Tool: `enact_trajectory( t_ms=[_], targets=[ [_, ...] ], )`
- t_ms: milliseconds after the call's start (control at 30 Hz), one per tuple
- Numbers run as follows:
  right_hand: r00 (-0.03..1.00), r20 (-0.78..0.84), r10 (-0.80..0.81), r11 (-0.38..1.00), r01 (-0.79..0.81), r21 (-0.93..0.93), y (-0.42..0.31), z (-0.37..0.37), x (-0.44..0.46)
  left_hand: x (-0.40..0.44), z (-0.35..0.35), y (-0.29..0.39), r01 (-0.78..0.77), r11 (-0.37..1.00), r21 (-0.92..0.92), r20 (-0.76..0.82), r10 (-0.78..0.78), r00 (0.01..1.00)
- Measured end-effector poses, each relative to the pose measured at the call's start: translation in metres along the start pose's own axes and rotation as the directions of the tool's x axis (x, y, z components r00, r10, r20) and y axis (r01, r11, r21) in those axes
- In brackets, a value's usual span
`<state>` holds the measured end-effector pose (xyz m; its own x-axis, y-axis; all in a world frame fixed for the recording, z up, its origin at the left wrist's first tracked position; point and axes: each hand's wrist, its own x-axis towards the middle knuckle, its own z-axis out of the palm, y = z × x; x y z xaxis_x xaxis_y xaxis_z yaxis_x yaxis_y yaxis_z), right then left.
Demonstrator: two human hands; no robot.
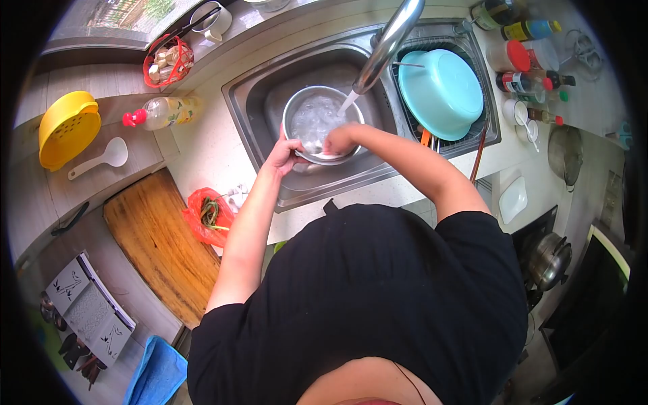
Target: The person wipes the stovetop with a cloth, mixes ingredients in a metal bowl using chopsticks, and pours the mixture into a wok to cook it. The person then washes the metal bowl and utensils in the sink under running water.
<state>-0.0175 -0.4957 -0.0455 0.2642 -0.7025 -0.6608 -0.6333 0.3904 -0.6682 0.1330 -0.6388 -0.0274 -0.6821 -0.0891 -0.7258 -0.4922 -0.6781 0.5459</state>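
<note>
A round metal pot (291, 116) with cloudy, bubbling water stands in the sink basin (263, 88), under the running faucet (388, 47). My left hand (285, 154) grips the pot's rim at the lower left, thumb over the edge. Inside the pot, near its right side, is my right hand (341, 139), slightly blurred, its fingers curled down at the water. Whitish matter shows by those fingers, but I cannot make out what it is. The stream of water falls into the pot just above my right hand.
A turquoise basin (445, 94) rests tilted on the rack at right. Left are a pump bottle (162, 113), yellow colander (67, 128), white spoon (104, 157), wooden board (162, 243) and red bag of greens (209, 216). Sauce bottles (523, 83) line the right.
</note>
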Motion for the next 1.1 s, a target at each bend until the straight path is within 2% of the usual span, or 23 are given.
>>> enact_trajectory(
  t_ms=[33,100,133,167,200,233,333,400,433,467,500,533,600,633,700,733,800,900,933,1000,1033,1067,1100],
  targets=[
    [0.987,-0.098,0.126,0.977,-0.14,-0.16,0.01,0.004,0.006,-0.004,0.008,0.002,0.005,1.0,0.015,-0.022,-0.004,1.0],
    [0.889,-0.34,0.306,0.803,-0.434,-0.409,0.028,0.021,0.028,0.004,0.002,-0.015,0.058,0.997,-0.041,-0.007,-0.058,0.998],
    [0.758,-0.577,0.305,0.9,-0.427,-0.085,0.03,0.026,0.04,0.009,-0.005,-0.02,0.079,0.995,-0.064,-0.003,-0.08,0.997],
    [0.562,-0.742,0.365,0.926,-0.303,0.226,0.029,0.028,0.047,0.006,-0.001,-0.019,0.108,0.99,-0.095,-0.018,-0.111,0.994],
    [0.336,-0.813,0.476,0.875,-0.083,0.477,0.026,0.032,0.055,0.007,-0.004,-0.021,0.153,0.979,-0.133,0.016,-0.153,0.988],
    [0.384,-0.775,0.502,0.837,0.01,0.547,0.025,0.029,0.064,0.01,-0.008,-0.023,0.198,0.965,-0.169,0.052,-0.192,0.98],
    [0.354,-0.926,0.128,0.951,0.22,0.216,0.023,0.043,0.095,0.015,-0.014,-0.024,0.216,0.959,-0.185,0.056,-0.209,0.976],
    [0.597,-0.791,0.138,0.748,0.461,0.478,0.011,0.048,0.094,0.014,-0.016,-0.014,0.204,0.966,-0.16,0.05,-0.199,0.979],
    [0.723,-0.687,0.073,0.614,0.51,0.603,0.01,0.053,0.093,0.019,-0.025,-0.013,0.222,0.964,-0.143,0.082,-0.212,0.974],
    [0.819,-0.573,-0.02,0.466,0.515,0.72,0.013,0.056,0.092,0.015,-0.017,-0.007,0.158,0.982,-0.099,0.014,-0.158,0.987],
    [0.976,-0.215,-0.032,0.523,0.2,0.828,0.013,0.041,0.063,0.006,-0.002,0.004,0.097,0.994,-0.051,-0.052,-0.1,0.994],
    [0.986,-0.166,-0.019,0.699,0.132,0.703,0.013,0.034,0.045,0.001,0.006,0.01,0.038,0.999,0.001,-0.114,-0.038,0.993],
    [0.996,-0.082,0.036,0.938,-0.005,0.346,0.014,0.024,0.02,0.002,0.006,0.011,0.024,0.998,0.052,-0.078,-0.019,0.997],
    [0.982,-0.15,0.111,0.992,-0.099,0.08,0.015,0.019,0.011,0.001,0.01,0.01,0.021,0.997,0.069,-0.083,-0.016,0.996],
    [0.925,-0.329,0.19,0.849,-0.323,-0.417,0.02,0.015,-0.002,-0.004,0.02,0.009,0.041,0.996,0.08,-0.097,-0.033,0.995],
    [0.787,-0.588,0.19,0.935,-0.327,-0.136,0.028,0.017,0.007,-0.002,0.023,0.007,0.059,0.997,0.053,-0.105,-0.054,0.993],
    [0.322,-0.879,0.353,0.932,-0.041,0.359,0.042,0.021,0.035,-0.001,0.024,0.004,0.093,0.996,-0.003,-0.13,-0.093,0.987],
    [0.4,-0.914,0.064,0.995,0.048,0.09,0.045,0.006,0.061,0.015,0.002,-0.008,0.233,0.966,-0.11,0.031,-0.231,0.973],
    [0.402,-0.915,-0.017,0.985,0.165,0.054,0.042,0.005,0.07,0.017,-0.003,-0.012,0.3,0.942,-0.152,0.076,-0.291,0.954],
    [0.374,-0.913,-0.165,0.925,0.379,-0.011,0.033,0.004,0.085,0.017,-0.003,-0.015,0.286,0.936,-0.204,0.096,-0.272,0.958],
    [0.574,-0.818,-0.043,0.808,0.501,0.31,0.026,0.006,0.087,0.01,0.005,-0.009,0.263,0.941,-0.215,0.079,-0.251,0.965],
    [0.756,-0.654,0.011,0.603,0.517,0.608,0.013,0.01,0.079,0.007,0.012,-0.005,0.238,0.944,-0.228,0.063,-0.229,0.971],
    [0.81,-0.584,0.051,0.547,0.467,0.695,0.003,0.017,0.065,0.012,0.003,-0.003,0.245,0.951,-0.189,0.129,-0.223,0.966]
  ],
)
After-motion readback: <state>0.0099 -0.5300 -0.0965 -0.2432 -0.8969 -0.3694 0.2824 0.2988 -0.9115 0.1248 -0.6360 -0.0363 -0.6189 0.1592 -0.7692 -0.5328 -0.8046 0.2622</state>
